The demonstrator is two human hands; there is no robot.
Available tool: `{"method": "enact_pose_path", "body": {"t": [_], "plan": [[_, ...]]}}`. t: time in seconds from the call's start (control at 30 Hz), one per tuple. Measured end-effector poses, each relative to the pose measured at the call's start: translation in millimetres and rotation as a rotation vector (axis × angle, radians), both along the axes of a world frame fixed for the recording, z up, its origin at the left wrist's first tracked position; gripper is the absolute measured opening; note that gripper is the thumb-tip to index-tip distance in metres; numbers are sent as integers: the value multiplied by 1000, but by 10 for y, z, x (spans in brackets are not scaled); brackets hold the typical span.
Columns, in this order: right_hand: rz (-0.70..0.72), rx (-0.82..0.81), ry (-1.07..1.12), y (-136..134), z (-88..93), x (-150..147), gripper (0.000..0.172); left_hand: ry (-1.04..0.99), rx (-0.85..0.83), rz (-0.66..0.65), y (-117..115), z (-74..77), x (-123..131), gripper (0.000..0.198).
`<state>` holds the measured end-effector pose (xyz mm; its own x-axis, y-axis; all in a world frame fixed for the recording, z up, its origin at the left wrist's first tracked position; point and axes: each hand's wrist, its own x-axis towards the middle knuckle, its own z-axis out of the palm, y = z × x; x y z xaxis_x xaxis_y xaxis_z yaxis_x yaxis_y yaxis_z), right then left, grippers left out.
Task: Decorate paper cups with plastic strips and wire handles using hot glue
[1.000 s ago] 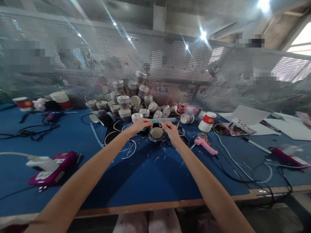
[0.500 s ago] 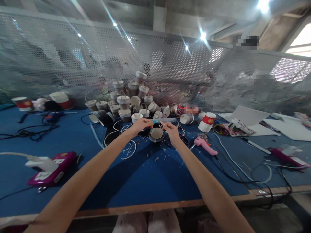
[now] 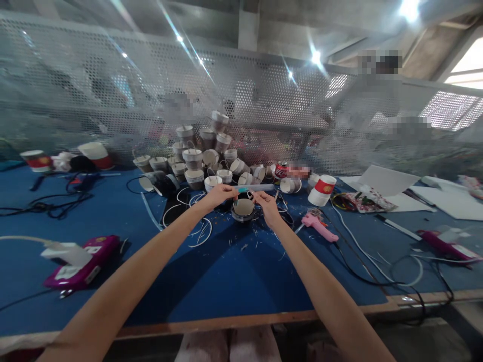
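Note:
Above a small dark-sided pot (image 3: 243, 210) with a pale inside, my two hands face each other at its far rim. My left hand (image 3: 222, 195) is closed in a pinch at the left of the rim. On the right, my right hand (image 3: 265, 202) also pinches, fingertips close to the rim. What lies between the fingers is too small to make out; a bit of teal shows between the hands. Just behind them lie clear sticks (image 3: 260, 187). Loops of white cord (image 3: 204, 234) lie left of the pot, with pale scraps scattered around.
Small pots (image 3: 194, 176) with wire handles are heaped behind my hands. To the right are a pink glue gun (image 3: 319, 226), a red-and-white paper cup (image 3: 322, 190) and a drink can (image 3: 280, 171). Purple power strips (image 3: 85, 264) lie at both sides, with cables trailing. A perforated screen (image 3: 271, 110) stands behind.
Both hands stay nearly where they were, still pinching at the pot's far rim. The view has shifted very slightly. The teal bit between the hands shows a little more clearly.

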<state>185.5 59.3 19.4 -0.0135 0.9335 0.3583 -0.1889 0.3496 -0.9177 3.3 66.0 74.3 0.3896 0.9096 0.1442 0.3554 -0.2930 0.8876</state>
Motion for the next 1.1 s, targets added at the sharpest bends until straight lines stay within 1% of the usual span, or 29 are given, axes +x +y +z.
{"method": "enact_pose_path", "body": {"t": [0.17,0.33,0.43,0.7,0.87,0.93,1.0,1.07,1.1], "plan": [[11,-4,22,3,-8,3,26,35,19,4,10,4,-12,33],[27,-15,50,18,-30,-3,21,-1,8,-12,24,17,-29,27],[23,-8,55,26,-42,-4,21,-16,-6,-22,26,23,-37,24],[13,9,43,20,-33,-1,21,-15,1,-38,26,14,-39,25],[27,4,50,29,-48,8,21,70,40,-48,46,28,-58,25],[39,14,44,40,-63,16,24,112,63,-68,35,60,-71,23],[36,61,22,50,-73,25,32,146,84,-107,11,102,-87,23],[17,127,-37,50,-71,36,37,179,109,-141,-14,139,-104,24],[7,153,-81,45,-63,42,36,196,128,-153,-23,153,-112,24]]}}
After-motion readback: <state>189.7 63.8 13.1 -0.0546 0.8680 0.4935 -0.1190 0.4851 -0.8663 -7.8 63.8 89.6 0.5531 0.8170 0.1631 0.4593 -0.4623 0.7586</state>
